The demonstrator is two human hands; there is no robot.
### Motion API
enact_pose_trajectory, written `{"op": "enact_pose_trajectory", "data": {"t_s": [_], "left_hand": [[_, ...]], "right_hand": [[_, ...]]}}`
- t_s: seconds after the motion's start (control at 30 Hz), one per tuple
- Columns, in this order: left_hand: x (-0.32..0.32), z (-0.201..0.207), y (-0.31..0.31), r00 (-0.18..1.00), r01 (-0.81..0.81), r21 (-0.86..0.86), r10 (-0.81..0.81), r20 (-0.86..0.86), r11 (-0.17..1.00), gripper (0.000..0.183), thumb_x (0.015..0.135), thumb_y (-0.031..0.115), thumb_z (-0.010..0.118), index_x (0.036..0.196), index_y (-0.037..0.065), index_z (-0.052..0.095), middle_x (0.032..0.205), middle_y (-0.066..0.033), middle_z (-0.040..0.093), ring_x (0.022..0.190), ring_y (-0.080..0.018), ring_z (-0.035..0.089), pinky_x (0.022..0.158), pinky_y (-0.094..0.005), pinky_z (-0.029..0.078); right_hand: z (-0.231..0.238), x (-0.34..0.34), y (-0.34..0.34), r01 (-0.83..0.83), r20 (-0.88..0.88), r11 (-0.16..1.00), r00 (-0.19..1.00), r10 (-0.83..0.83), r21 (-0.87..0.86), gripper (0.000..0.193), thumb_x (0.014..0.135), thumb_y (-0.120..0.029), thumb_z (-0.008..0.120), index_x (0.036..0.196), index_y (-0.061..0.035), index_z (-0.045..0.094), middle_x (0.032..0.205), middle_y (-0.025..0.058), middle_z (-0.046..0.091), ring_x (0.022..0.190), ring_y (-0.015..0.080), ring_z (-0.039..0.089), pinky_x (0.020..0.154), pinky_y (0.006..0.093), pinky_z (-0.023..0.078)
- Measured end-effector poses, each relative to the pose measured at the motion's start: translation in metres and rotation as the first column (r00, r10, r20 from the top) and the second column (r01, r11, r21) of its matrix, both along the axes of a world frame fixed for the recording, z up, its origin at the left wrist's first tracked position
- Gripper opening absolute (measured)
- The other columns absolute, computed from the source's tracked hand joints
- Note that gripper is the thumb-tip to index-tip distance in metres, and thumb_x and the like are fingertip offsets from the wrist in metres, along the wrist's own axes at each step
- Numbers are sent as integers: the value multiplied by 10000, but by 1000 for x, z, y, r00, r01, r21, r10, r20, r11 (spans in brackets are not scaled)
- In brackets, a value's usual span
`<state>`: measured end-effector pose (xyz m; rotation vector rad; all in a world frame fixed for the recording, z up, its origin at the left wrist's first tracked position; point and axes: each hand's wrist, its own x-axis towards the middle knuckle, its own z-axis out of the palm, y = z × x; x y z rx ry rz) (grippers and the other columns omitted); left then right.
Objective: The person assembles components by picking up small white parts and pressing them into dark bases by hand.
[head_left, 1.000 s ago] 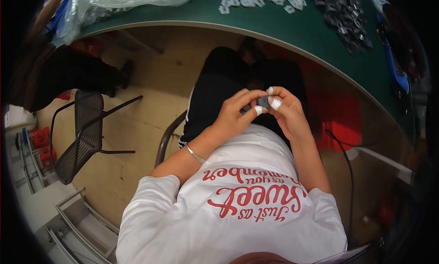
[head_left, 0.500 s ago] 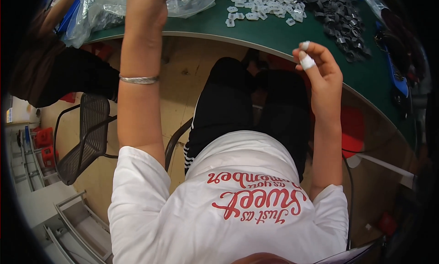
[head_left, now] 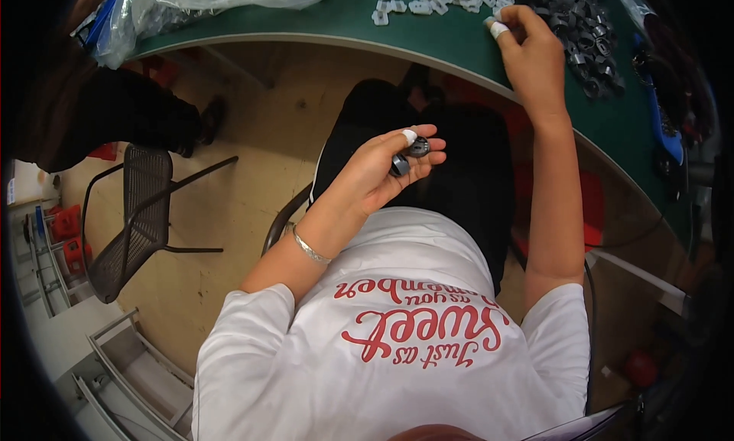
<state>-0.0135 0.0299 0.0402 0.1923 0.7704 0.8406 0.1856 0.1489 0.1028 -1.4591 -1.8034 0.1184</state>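
My left hand (head_left: 371,170) is over my lap, palm up and fingers curled. Two small dark grey round plastic parts (head_left: 419,147) lie in it, with the taped thumb on one of them. At the table edge my right hand (head_left: 535,63) has its thumb and index finger, both wrapped in white tape, pinched together. Its fingertips are beside the loose white plastic pieces (head_left: 420,7); whatever is between them is too small to make out. Right of that hand lies a heap of dark grey ring-shaped parts (head_left: 592,47).
Clear plastic bags (head_left: 164,9) lie on the green table (head_left: 329,22) at the left. A blue tool-like object (head_left: 664,124) is at the table's right side. A person's dark-clothed leg (head_left: 130,108) and a woven chair (head_left: 145,204) are on the left.
My left hand has come back from the bags on the table to above my lap, now showing two dark parts. My right hand has moved up to the white pieces.
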Motion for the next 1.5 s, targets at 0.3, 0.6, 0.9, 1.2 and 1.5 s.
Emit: {"op": "enact_pose_trajectory", "data": {"t_s": [0.3, 0.6, 0.9, 1.2, 1.5], "left_hand": [[5, -26, -18, 998, 68, 61, -67, -17, 996, 305, 988, 118, 426, 1250, -26, 490, 1145, -173, 603, 991, -221, 644, 771, -278, 568], [21, -34, -32, 990, -1, -28, -3, -137, 1000, 269, 990, 154, 443, 1201, 35, 560, 1039, -71, 639, 830, -93, 604, 702, -224, 523], [19, -47, -35, 997, -20, -75, 15, -77, 997, 241, 992, 132, 421, 1133, 23, 583, 838, -18, 573, 704, -82, 534, 583, -207, 457], [18, -50, -32, 985, -87, -204, 115, 129, 975, 277, 966, 54, 452, 1226, -26, 505, 1115, -183, 577, 1044, -251, 611, 840, -304, 576], [9, -61, -27, 988, -1, -55, 9, 152, 998, 336, 959, 35, 421, 1288, 41, 489, 1057, -87, 586, 908, -149, 619, 658, -242, 512]], "right_hand": [[-27, -1, -117, -549, -751, 762, 648, 129, -343, 107, 870, 2, 605, 975, -17, 599, 891, 24, 653, 795, 70, 626, 640, 198, 491], [-78, -4, -149, -610, -835, 650, 546, -69, -453, 130, 885, 13, 586, 1014, 10, 576, 923, 68, 636, 806, 111, 637, 679, 230, 533], [-88, -20, -162, -646, -854, 564, 447, -266, -514, 173, 896, -13, 573, 1067, 15, 577, 924, 74, 635, 785, 113, 633, 686, 222, 526], [-95, -18, -160, -474, -816, 727, 540, -204, -496, 177, 884, 38, 564, 1060, 23, 561, 944, 53, 600, 824, 90, 599, 743, 214, 492], [-96, -27, -157, -405, -799, 826, 596, -87, -392, 159, 860, 50, 598, 1012, 11, 616, 961, 37, 602, 813, 76, 579, 735, 204, 476]]}}
